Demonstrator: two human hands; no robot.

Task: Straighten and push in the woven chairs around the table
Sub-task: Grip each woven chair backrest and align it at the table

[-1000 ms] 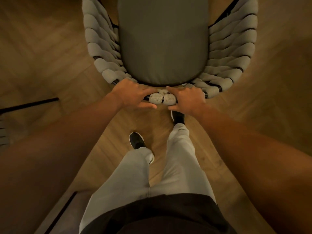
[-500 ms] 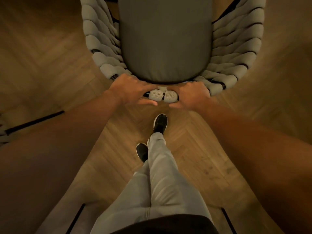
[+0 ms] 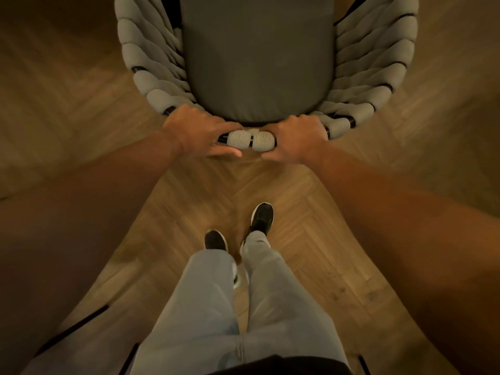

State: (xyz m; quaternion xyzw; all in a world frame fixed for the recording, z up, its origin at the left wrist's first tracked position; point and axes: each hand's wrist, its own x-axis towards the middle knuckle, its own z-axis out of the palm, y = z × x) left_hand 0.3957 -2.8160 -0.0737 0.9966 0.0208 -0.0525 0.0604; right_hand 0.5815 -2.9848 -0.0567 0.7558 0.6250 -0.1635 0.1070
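The left hand (image 3: 197, 131) and the right hand (image 3: 297, 139) each wrap their grip around the top back rail of the woven chair (image 3: 257, 63), which stands on the wood floor (image 3: 297, 201) straight ahead of the person. An uneven push could skew it, or it could strike the unseen worktop. One chair and two hands show.

Woven chair (image 3: 151, 85) ahead at top of view, its back rim nearest the person, seat cushion (image 3: 257, 58) inside the curved back. Left hand (image 3: 197, 131) on the rim left of centre, right hand (image 3: 297, 139) on the rim right of centre, two woven loops (image 3: 250, 140) between them. Feet (image 3: 238, 228) on the floor (image 3: 311, 226) behind the chair, right foot ahead of left.
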